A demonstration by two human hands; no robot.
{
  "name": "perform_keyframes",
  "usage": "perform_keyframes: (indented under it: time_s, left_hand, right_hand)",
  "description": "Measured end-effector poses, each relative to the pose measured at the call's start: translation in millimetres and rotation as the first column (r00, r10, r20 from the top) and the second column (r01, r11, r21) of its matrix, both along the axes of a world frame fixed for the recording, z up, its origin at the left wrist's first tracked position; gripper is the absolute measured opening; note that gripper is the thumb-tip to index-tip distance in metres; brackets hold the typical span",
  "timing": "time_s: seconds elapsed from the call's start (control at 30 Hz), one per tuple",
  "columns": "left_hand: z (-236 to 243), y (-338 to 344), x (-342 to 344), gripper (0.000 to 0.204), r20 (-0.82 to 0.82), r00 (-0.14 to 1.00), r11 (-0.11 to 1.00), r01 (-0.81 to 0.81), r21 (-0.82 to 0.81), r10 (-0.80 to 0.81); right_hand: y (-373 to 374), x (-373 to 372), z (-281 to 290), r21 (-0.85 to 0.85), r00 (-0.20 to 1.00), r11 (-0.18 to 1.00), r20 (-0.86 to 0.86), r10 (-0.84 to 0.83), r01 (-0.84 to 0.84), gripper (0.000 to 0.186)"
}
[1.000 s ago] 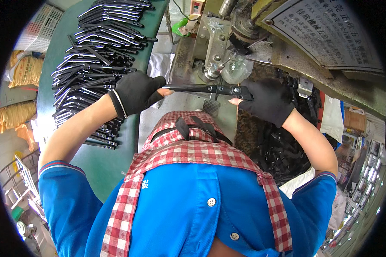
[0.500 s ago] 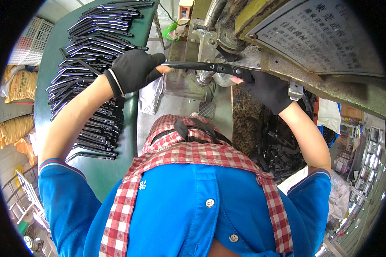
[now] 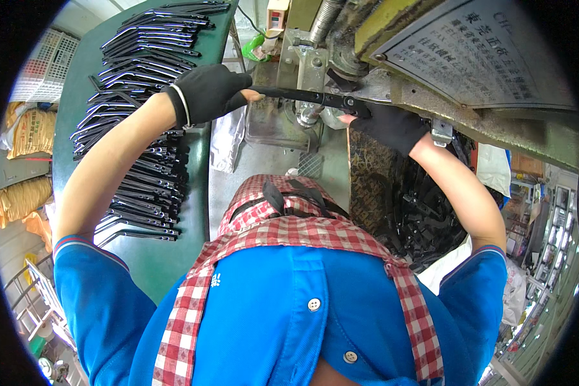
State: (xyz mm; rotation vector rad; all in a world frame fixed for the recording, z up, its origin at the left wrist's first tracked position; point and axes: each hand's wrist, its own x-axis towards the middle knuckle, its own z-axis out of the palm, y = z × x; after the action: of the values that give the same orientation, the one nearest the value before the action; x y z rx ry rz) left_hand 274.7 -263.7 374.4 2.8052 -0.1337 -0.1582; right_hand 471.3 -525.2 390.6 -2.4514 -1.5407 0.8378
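My left hand (image 3: pixel 213 94), in a black fingerless glove, is closed round the left end of a black metal bar (image 3: pixel 293 94). My right hand (image 3: pixel 387 127), gloved the same way, grips its right end, where a joint with a bolt shows and the glove hides the tip. The bar lies nearly level across the front of a machine (image 3: pixel 315 74), above its metal base. On the green table (image 3: pixel 167 270) at my left, many similar bent black bars (image 3: pixel 145 77) lie in an overlapping row.
The machine's large head, with a metal plate (image 3: pixel 457 55), overhangs at the upper right. Below my right hand a bin (image 3: pixel 370 174) holds black metal parts (image 3: pixel 424 222). A white plastic basket (image 3: pixel 45 64) and yellow sacks (image 3: pixel 32 132) stand at far left.
My left hand has moved a little to the right, and my right hand slightly to the left. The bar has shifted and turned slightly between them; both hands keep hold.
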Motion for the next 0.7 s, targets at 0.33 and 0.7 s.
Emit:
perform_keyframes:
  time_s: [0.33, 0.7]
  left_hand:
    - [-28.3, -14.5, 5.3, 0.036, 0.319, 0.946, 0.998, 0.035, 0.054, -0.050]
    - [-34.4, -32.6, 12.1, 0.021, 0.263, 0.959, 0.988, -0.131, 0.079, 0.106]
  right_hand:
    - [-11.0, -3.3, -41.7, 0.188, 0.961, 0.982, 0.271, -0.051, 0.000, 0.057]
    - [-47.6, -79.1, -101.1, 0.695, 1.000, 0.719, -0.020, 0.008, 0.008, 0.014]
